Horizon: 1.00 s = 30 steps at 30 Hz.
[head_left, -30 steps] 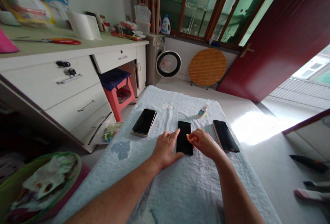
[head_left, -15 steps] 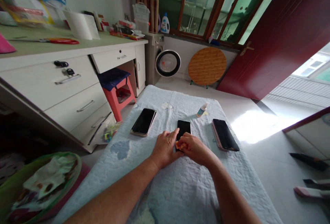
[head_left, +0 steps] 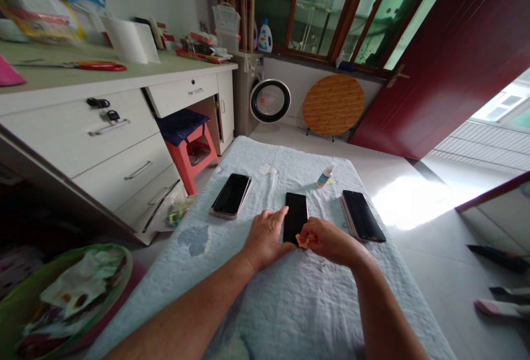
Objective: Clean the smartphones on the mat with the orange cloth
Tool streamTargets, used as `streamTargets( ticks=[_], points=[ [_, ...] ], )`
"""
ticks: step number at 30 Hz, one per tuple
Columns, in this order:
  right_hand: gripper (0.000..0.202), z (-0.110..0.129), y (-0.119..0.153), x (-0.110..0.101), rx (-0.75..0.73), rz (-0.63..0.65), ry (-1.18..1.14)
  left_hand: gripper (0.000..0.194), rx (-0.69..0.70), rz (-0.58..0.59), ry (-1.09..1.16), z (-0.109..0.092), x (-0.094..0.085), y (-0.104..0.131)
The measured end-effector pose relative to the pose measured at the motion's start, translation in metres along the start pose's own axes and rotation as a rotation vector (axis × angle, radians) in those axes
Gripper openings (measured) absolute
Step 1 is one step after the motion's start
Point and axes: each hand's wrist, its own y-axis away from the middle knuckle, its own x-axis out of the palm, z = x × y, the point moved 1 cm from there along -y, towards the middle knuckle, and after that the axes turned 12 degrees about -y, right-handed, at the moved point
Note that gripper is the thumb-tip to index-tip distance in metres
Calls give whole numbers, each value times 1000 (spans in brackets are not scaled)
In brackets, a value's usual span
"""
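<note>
We have the phone (head_left: 295,213) pointing away between our spread left hand (head_left: 265,237) and our right hand (head_left: 327,239), pinching orange cloth (head_left: 303,240).

A person's bare left hand (head_left: 267,240) is resting, thumb apart from fingers, along the left edge of a flat black rectangular smartphone (head_left: 295,213), which is lying on a pale blue quilted cover (head_left: 285,305). The bare right hand (head_left: 327,241) is pinching a crumpled orange cloth (head_left: 305,241) at the phone's lower right corner. A black-screened phone with a pale edge (head_left: 232,194) is lying to the left, a larger dark-screened device with a pinkish edge (head_left: 363,215) to the right. A small white-capped spray bottle with a blue label (head_left: 324,177) is standing beyond.
</note>
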Motion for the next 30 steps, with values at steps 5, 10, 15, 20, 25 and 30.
streamTargets(
  ticks=[5, 10, 15, 20, 25, 30],
  points=[
    [23, 4, -1, 2, -20, -28, 26, 85, -3, 9, -7, -1, 0, 0],
    [19, 6, -7, 13, -60, -67, 9, 85, -2, 15, -18, -1, 1, 0],
    [18, 7, -12, 23, -131, -99, -24, 86, 14, -4, -13, 1, 2, 0],
    [20, 7, -13, 26, -125, -101, -31, 89, 16, 23, 7, 2, -1, -2],
    [22, 8, -15, 30, -129, -108, -11, 90, 9, 18, 26, 4, 0, -4],
    [22, 7, -15, 29, -120, -92, -11, 89, 28, 5, 20, 6, 2, -3]
  ],
)
